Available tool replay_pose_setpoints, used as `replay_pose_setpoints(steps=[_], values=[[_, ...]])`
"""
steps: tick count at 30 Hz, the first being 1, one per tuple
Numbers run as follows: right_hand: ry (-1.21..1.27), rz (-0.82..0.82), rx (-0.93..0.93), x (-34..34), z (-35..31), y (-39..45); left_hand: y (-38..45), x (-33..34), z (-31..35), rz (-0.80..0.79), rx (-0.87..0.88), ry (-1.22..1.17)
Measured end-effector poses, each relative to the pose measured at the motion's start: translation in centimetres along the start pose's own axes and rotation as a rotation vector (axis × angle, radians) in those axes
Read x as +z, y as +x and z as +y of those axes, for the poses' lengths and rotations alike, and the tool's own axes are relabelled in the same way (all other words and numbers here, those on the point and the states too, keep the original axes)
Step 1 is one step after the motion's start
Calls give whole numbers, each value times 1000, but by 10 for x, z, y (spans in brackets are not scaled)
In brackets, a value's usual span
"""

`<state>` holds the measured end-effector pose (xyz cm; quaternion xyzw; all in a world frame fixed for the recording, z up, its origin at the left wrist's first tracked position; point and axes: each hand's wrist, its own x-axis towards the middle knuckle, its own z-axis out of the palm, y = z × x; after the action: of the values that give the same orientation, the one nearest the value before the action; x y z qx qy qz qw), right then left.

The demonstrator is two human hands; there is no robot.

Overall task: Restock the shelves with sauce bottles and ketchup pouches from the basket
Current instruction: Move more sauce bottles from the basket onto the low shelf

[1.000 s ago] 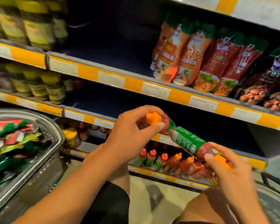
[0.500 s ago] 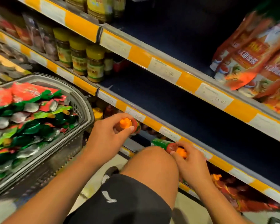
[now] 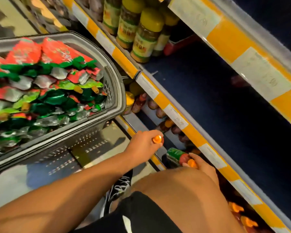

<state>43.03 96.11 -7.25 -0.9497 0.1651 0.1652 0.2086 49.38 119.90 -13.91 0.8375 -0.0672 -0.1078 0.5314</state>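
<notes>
- My left hand (image 3: 144, 144), just below the middle of the frame, has its fingers curled round a sauce bottle (image 3: 157, 139); only the orange cap shows past my fingertips, and the body is hidden in my palm.
- My right hand (image 3: 202, 166), lower right of centre, pinches a second sauce bottle (image 3: 179, 155) at its orange cap end; the green label and red contents stick out toward the upper left, and the bottle lies tilted, nearly on its side.
- Both bottles are at the front edge of the bottom shelf (image 3: 136, 120), just under the yellow-and-white price strip (image 3: 183, 125) that runs diagonally across the frame.
- More bottles with orange caps (image 3: 235, 208) stand on that low shelf at the lower right, partly behind my bare knee (image 3: 175, 187).
- The grey basket (image 3: 118, 84) fills the left of the frame, heaped with red, green and silver ketchup pouches (image 3: 45, 84); its rim sits just beside the shelf edge.
- At the top centre, jars with yellow lids (image 3: 146, 31) stand on the shelf above.
- The dark blue shelf board (image 3: 217, 106) spreads across the right half of the frame.
- A black shoe with white laces (image 3: 119, 187) shows between my forearm and knee.
</notes>
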Motion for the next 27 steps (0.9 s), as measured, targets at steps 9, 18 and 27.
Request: replay_pose_setpoints(steps=[9,18,27], values=[[-208,65,65,34,-8,48,46,33,-12,-95,-3,52],[-404,168,223,45,-4,68,81,57,-10,-247,18,243],[-378,140,147,49,-10,86,106,70,-5,-306,128,488]])
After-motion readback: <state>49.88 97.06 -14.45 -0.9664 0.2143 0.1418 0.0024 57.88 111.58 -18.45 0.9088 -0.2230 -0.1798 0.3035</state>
